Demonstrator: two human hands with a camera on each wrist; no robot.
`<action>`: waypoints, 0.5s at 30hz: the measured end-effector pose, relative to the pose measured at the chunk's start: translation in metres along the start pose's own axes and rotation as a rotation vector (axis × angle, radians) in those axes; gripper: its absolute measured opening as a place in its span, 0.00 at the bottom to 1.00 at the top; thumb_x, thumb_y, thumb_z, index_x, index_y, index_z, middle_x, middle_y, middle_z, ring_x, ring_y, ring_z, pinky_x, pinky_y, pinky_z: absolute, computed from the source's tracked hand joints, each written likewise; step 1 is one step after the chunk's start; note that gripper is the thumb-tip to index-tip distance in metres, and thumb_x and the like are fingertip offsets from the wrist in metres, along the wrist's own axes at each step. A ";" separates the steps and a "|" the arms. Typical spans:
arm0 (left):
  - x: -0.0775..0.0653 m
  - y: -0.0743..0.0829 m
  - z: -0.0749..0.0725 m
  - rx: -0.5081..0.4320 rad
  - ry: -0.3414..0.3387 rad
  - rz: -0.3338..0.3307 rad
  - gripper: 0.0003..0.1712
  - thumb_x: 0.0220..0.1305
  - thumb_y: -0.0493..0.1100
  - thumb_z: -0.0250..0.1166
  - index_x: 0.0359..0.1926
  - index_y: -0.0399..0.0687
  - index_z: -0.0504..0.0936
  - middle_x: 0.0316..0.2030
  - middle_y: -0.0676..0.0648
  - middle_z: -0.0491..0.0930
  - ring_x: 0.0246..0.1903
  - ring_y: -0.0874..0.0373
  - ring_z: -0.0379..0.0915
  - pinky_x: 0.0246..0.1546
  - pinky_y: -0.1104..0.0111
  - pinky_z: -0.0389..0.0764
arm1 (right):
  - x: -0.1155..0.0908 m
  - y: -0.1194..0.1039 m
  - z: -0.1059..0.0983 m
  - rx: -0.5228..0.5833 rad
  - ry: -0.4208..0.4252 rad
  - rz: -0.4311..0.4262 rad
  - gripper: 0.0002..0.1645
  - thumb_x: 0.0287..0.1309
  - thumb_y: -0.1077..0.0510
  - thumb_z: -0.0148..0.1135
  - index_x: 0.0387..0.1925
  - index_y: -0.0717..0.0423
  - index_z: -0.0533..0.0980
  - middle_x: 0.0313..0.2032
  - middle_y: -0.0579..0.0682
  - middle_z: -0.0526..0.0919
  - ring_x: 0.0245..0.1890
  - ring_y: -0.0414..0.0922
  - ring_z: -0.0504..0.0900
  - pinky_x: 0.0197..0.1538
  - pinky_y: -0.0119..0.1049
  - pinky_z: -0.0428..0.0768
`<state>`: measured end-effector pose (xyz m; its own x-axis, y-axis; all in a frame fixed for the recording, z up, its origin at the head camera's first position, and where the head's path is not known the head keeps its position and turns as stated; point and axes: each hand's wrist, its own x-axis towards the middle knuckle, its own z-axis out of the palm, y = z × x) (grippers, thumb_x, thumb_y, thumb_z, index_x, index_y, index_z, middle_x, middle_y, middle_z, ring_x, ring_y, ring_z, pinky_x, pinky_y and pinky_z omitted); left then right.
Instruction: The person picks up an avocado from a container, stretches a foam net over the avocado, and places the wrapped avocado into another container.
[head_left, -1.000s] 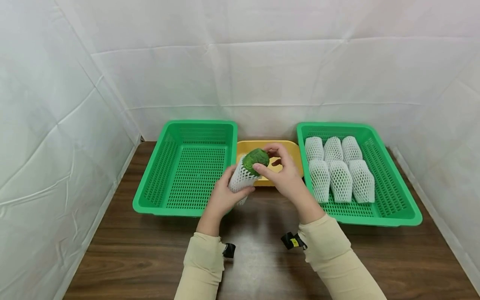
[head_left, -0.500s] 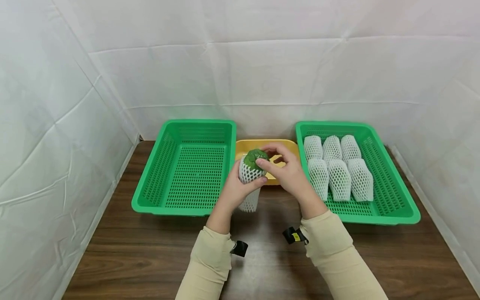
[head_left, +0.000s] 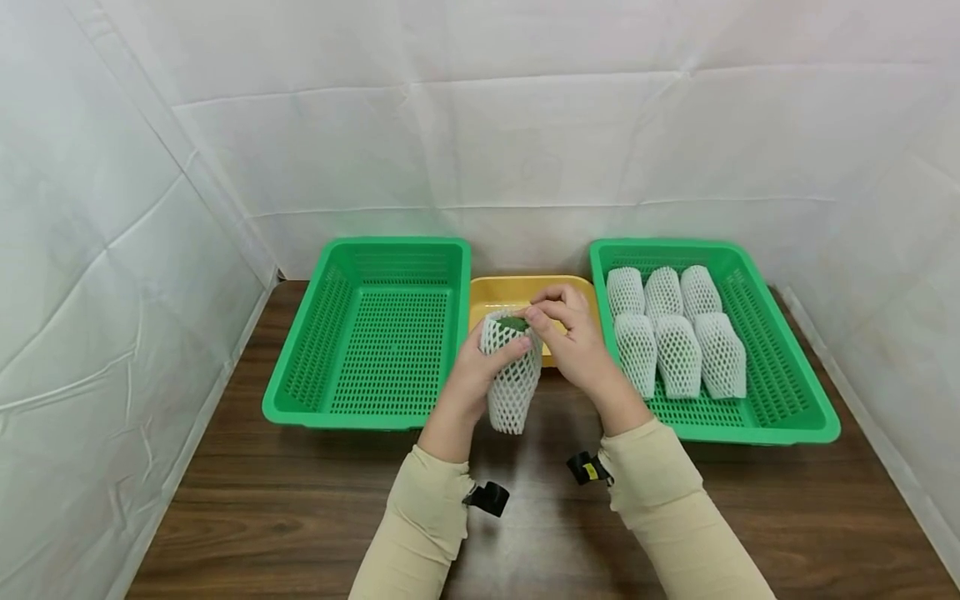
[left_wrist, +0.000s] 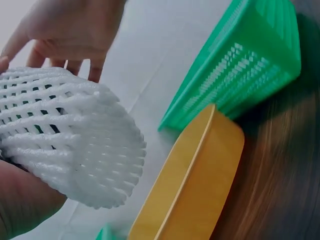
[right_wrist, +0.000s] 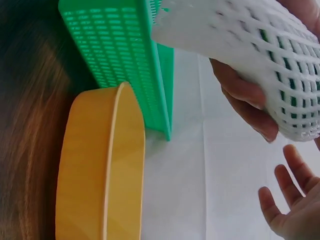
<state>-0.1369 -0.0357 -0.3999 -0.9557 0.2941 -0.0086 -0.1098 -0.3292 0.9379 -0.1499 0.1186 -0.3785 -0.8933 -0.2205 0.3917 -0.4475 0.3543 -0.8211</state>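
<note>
In front of the yellow tray, my left hand (head_left: 476,367) grips a white foam net sleeve (head_left: 515,400), its thumb across the upper front. Inside sits a green vegetable (head_left: 513,323), its wrinkled top showing at the sleeve's upper opening. My right hand (head_left: 576,346) pinches the rim of that opening between thumb and forefinger; its other fingers are spread apart, as seen in the right wrist view. The sleeve's lower end hangs loose and hollow, its opening facing the camera in the left wrist view. How deep the vegetable sits is hidden by the mesh.
A green basket (head_left: 360,421) with nothing in it stands left. Behind my hands is a shallow yellow tray (head_left: 517,285), its contents partly hidden. In the right green basket (head_left: 757,435), several sleeved pieces (head_left: 678,358) lie in two rows. White cloth walls surround the wooden table (head_left: 247,508).
The sleeve has swung more upright and its rim has come up around the vegetable's top, covering most of the green. My right thumb and forefinger have shifted from the vegetable to the rim.
</note>
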 end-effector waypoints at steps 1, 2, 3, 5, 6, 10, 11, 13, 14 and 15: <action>0.000 0.000 0.001 -0.035 -0.004 -0.003 0.26 0.56 0.40 0.62 0.56 0.40 0.68 0.41 0.45 0.74 0.37 0.56 0.74 0.39 0.66 0.76 | 0.000 0.000 0.001 -0.009 0.012 -0.008 0.28 0.64 0.41 0.50 0.38 0.62 0.82 0.47 0.56 0.70 0.52 0.52 0.61 0.52 0.49 0.62; 0.001 -0.001 0.002 -0.068 -0.002 -0.010 0.25 0.57 0.40 0.62 0.55 0.40 0.68 0.41 0.46 0.75 0.37 0.57 0.74 0.39 0.66 0.76 | -0.001 0.001 0.001 -0.016 0.029 -0.020 0.30 0.63 0.39 0.51 0.37 0.62 0.82 0.46 0.56 0.71 0.52 0.52 0.62 0.52 0.49 0.62; 0.001 -0.002 0.003 -0.099 -0.002 -0.016 0.24 0.57 0.40 0.61 0.55 0.40 0.69 0.40 0.46 0.75 0.36 0.57 0.74 0.38 0.66 0.77 | -0.001 0.001 0.002 -0.024 0.046 -0.034 0.31 0.62 0.37 0.50 0.36 0.61 0.83 0.46 0.55 0.71 0.51 0.51 0.62 0.52 0.48 0.62; 0.001 -0.003 0.005 -0.152 0.000 -0.029 0.20 0.58 0.40 0.59 0.53 0.41 0.70 0.38 0.47 0.76 0.35 0.57 0.75 0.37 0.67 0.77 | -0.001 0.003 0.005 -0.035 0.089 -0.073 0.34 0.60 0.34 0.50 0.33 0.61 0.83 0.44 0.55 0.71 0.50 0.51 0.64 0.51 0.47 0.63; 0.001 -0.003 0.007 -0.174 -0.001 -0.034 0.19 0.59 0.40 0.58 0.52 0.41 0.70 0.37 0.47 0.76 0.35 0.58 0.75 0.36 0.67 0.77 | -0.001 0.005 0.007 -0.031 0.113 -0.098 0.35 0.60 0.34 0.49 0.31 0.61 0.82 0.43 0.56 0.71 0.48 0.52 0.64 0.50 0.46 0.63; 0.002 -0.005 0.016 -0.226 0.012 -0.058 0.13 0.60 0.42 0.57 0.46 0.45 0.73 0.36 0.49 0.77 0.34 0.60 0.75 0.35 0.69 0.76 | -0.002 0.011 0.015 -0.004 0.217 -0.178 0.38 0.64 0.36 0.44 0.24 0.65 0.80 0.38 0.60 0.72 0.42 0.55 0.67 0.46 0.45 0.64; 0.003 -0.006 0.018 -0.237 0.019 -0.059 0.12 0.60 0.42 0.58 0.45 0.46 0.74 0.35 0.50 0.78 0.33 0.60 0.75 0.36 0.70 0.76 | -0.003 0.012 0.017 0.001 0.248 -0.189 0.38 0.65 0.37 0.44 0.24 0.66 0.80 0.38 0.61 0.72 0.41 0.55 0.68 0.45 0.45 0.64; 0.004 -0.006 0.022 -0.265 0.036 -0.054 0.10 0.60 0.42 0.58 0.43 0.46 0.75 0.35 0.50 0.78 0.33 0.61 0.75 0.36 0.71 0.76 | -0.004 0.014 0.020 -0.002 0.302 -0.198 0.39 0.66 0.38 0.42 0.21 0.68 0.78 0.36 0.62 0.72 0.39 0.56 0.68 0.44 0.44 0.65; 0.004 -0.007 0.024 -0.276 0.049 -0.049 0.10 0.61 0.42 0.58 0.43 0.46 0.75 0.35 0.50 0.78 0.33 0.61 0.76 0.36 0.71 0.76 | -0.005 0.014 0.022 -0.007 0.330 -0.196 0.40 0.66 0.38 0.41 0.21 0.68 0.78 0.36 0.62 0.72 0.39 0.56 0.69 0.43 0.44 0.66; 0.005 -0.007 0.025 -0.286 0.061 -0.043 0.09 0.61 0.42 0.59 0.42 0.46 0.76 0.35 0.50 0.78 0.33 0.62 0.76 0.36 0.71 0.76 | -0.006 0.015 0.023 -0.019 0.356 -0.198 0.40 0.66 0.38 0.40 0.20 0.69 0.78 0.36 0.62 0.72 0.38 0.56 0.69 0.42 0.44 0.66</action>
<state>-0.1336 -0.0094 -0.3976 -0.9621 0.2620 -0.0752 -0.2149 -0.5594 0.8006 -0.1505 0.1043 -0.4021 -0.7470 0.0411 0.6635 -0.6101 0.3541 -0.7088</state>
